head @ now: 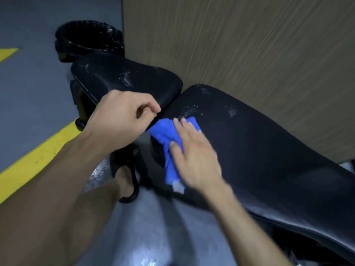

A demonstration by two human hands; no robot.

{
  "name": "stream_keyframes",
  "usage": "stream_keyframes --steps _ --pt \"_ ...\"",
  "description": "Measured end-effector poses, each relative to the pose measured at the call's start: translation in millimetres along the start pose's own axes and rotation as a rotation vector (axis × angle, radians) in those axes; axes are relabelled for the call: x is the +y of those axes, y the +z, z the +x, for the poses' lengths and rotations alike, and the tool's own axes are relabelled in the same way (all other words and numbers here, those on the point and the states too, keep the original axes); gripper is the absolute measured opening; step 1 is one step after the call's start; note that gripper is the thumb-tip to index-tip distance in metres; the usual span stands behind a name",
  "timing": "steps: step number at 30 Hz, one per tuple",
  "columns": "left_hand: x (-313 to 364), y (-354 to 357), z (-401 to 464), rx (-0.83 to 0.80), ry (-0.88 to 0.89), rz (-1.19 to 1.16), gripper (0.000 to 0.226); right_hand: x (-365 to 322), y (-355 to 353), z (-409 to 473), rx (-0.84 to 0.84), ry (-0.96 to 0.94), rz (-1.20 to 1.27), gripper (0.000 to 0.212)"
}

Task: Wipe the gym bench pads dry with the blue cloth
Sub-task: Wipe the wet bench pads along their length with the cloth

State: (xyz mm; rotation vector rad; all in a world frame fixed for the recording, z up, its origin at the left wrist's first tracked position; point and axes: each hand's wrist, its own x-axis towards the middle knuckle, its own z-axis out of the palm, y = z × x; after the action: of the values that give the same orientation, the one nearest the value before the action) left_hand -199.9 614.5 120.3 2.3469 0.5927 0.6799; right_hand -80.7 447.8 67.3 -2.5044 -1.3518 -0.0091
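Observation:
The black gym bench has two pads: a smaller seat pad (pixel 123 77) at the upper left and a long back pad (pixel 269 150) running to the lower right. Both carry patches of water droplets. My right hand (pixel 194 156) lies flat on the blue cloth (pixel 167 137), pressing it against the near end and edge of the long pad, fingers spread. My left hand (pixel 119 120) hangs over the near corner of the seat pad with its fingers curled and thumb against forefinger; nothing shows in it.
A tall cardboard panel (pixel 249 39) stands right behind the bench. Two black ribbed foam rollers (pixel 88 39) sit at the bench's far end. The grey floor has yellow lines (pixel 38 158) at the left and wet spots. My leg and black sandal (pixel 126 181) are under the bench gap.

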Motion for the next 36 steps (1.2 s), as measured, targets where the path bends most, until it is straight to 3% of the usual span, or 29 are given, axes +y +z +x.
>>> stream_keyframes --steps 2,5,8,11,14,16,19,22,25,27,29,31,33,35,36 --pt "-2 -5 4 -0.001 -0.006 0.000 0.025 35 -11 35 -0.008 0.062 0.033 0.065" --pt "-1 -14 14 0.014 -0.011 0.016 0.024 49 -24 0 -0.004 0.126 0.071 0.061" --pt "2 -20 27 0.027 -0.004 0.006 0.025 8 -20 -51 -0.096 -0.171 0.030 0.062" --pt "7 -21 39 -0.006 0.006 0.001 0.026 12 -12 0 -0.151 -0.304 0.047 0.061" --pt "8 -24 48 -0.019 0.026 0.000 0.025 44 -9 86 -0.087 -0.024 0.100 0.061" --pt "11 -27 56 -0.030 0.043 -0.002 0.026 49 -6 96 -0.039 0.128 0.060 0.060" --pt "15 -32 73 -0.035 0.074 0.019 0.026 -1 7 42 -0.034 -0.096 -0.001 0.064" --pt "20 -34 92 -0.035 0.096 -0.015 0.026 -30 2 4 -0.161 -0.322 0.041 0.065" --pt "19 -34 110 -0.051 0.104 -0.025 0.026 26 -21 32 -0.165 -0.155 0.087 0.063" --pt "16 -29 119 -0.058 0.115 -0.025 0.025 85 -37 47 -0.068 0.136 0.061 0.066" --pt "15 -21 130 -0.101 0.144 -0.003 0.025 99 -39 47 0.011 0.348 0.014 0.071" --pt "14 -11 138 -0.162 0.181 0.031 0.024 63 -21 35 0.022 0.239 -0.013 0.071" --pt "15 -2 146 -0.224 0.224 0.045 0.026 23 -13 13 -0.048 -0.026 0.012 0.063" --pt "14 2 154 -0.276 0.259 0.062 0.030 33 -25 11 -0.102 -0.157 0.058 0.059" --pt "12 4 157 -0.297 0.263 0.060 0.029 57 -31 17 -0.097 -0.132 0.055 0.058"
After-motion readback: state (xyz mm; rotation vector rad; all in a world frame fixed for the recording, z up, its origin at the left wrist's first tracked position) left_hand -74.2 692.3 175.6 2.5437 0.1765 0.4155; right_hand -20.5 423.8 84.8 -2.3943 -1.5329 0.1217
